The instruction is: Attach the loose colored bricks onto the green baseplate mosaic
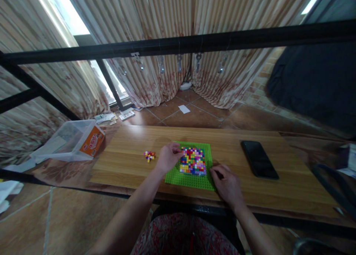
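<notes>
A green studded baseplate (pixel 189 182) lies on the wooden table, with a square patch of small multicoloured bricks (pixel 193 161) built up in its middle. My left hand (pixel 169 156) reaches over the plate's left side, thumb and finger pinched at the patch's upper left edge. Whatever is in that pinch is too small to make out. At the plate's right edge, my right hand (pixel 228 184) is curled, its fingertips against the rim. To the left of my left hand sits a little heap of loose bricks (pixel 149 156) in pink, orange, yellow and purple.
A black phone (pixel 259 159) lies at the right of the table (pixel 125 143). Off the left end stands a clear plastic bin (pixel 78 138) with an orange label. A black metal bar (pixel 178 44) crosses ahead, with striped curtains (pixel 161 21) behind it.
</notes>
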`<state>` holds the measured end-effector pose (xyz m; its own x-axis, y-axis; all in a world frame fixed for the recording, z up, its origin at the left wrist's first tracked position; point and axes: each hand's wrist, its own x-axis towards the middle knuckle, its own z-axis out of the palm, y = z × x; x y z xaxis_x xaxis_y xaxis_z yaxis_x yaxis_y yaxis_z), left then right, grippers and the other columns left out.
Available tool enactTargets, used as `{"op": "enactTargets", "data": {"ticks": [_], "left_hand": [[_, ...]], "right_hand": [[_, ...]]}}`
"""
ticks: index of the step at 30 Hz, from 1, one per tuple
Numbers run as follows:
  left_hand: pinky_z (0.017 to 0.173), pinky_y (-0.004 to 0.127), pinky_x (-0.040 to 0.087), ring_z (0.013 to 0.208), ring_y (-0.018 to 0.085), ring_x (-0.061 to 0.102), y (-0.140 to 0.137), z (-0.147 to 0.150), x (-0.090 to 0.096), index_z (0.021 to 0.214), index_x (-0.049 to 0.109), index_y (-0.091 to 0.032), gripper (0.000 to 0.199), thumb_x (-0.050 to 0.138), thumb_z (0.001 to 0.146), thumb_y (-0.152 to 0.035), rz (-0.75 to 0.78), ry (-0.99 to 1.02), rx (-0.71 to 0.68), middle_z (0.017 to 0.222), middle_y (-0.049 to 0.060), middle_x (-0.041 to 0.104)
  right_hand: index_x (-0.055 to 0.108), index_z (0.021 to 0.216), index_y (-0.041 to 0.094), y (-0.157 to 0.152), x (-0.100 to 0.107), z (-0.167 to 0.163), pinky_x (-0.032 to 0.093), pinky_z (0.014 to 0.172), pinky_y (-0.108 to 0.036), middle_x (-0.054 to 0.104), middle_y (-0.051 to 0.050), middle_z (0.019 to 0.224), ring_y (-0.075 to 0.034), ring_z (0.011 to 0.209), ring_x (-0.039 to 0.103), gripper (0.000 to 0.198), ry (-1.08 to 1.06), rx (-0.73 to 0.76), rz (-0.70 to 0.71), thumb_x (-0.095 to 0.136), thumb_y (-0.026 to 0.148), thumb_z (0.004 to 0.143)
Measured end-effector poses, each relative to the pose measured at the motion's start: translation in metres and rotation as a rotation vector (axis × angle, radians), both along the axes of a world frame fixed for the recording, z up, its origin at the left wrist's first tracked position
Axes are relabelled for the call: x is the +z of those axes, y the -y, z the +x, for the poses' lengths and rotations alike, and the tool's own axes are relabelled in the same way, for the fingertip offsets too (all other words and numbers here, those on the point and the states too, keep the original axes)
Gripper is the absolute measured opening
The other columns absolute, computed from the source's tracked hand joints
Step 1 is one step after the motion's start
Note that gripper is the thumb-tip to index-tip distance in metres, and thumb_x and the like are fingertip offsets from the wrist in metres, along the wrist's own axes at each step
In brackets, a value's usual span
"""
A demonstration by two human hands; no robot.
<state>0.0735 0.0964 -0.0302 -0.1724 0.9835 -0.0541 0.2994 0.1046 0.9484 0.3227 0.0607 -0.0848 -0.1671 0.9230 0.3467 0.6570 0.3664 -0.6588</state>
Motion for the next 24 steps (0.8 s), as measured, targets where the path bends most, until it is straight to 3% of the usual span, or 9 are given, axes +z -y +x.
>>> {"op": "enactTargets", "data": {"ticks": [7,12,18,24], "left_hand": [[0.061,0.022,0.047,0.06,0.011,0.061,-0.0065,-0.0062,-0.0061,0.081,0.064,-0.014,0.036,0.086,0.053,-0.013,-0.066,0.31,-0.007,0.065,-0.003,0.066],[0.056,0.022,0.044,0.054,0.008,0.057,-0.0052,-0.0075,-0.0099,0.083,0.066,-0.013,0.045,0.091,0.047,-0.024,-0.241,0.497,-0.01,0.066,-0.002,0.065],[0.053,0.019,0.04,0.056,0.007,0.057,-0.0043,-0.0082,-0.0091,0.102,0.071,-0.017,0.058,0.09,0.048,-0.026,-0.291,0.517,-0.026,0.071,-0.001,0.068],[0.052,0.019,0.039,0.055,0.007,0.055,-0.0068,-0.0095,-0.0074,0.098,0.074,-0.018,0.048,0.087,0.052,-0.025,-0.332,0.499,-0.049,0.069,-0.001,0.068]], "right_hand": [[0.067,0.081,0.022,-0.0002,0.0008,0.0001,0.047,0.073,-0.031,0.067,-0.004,0.082,-0.019,0.077,0.063,0.027,-0.008,-0.003,-0.018,0.05,0.039,0.092],[0.067,0.081,0.022,-0.0001,-0.0001,-0.0001,0.047,0.072,-0.031,0.067,-0.004,0.083,-0.019,0.077,0.063,0.026,-0.017,-0.002,-0.012,0.051,0.039,0.092],[0.066,0.081,0.022,0.0003,0.0,0.0,0.047,0.073,-0.031,0.067,-0.004,0.083,-0.019,0.078,0.063,0.025,-0.017,-0.001,-0.009,0.051,0.039,0.092],[0.067,0.081,0.022,-0.001,-0.0027,0.0013,0.048,0.074,-0.032,0.068,-0.005,0.084,-0.02,0.078,0.064,0.027,0.004,-0.002,-0.003,0.051,0.04,0.092]]}}
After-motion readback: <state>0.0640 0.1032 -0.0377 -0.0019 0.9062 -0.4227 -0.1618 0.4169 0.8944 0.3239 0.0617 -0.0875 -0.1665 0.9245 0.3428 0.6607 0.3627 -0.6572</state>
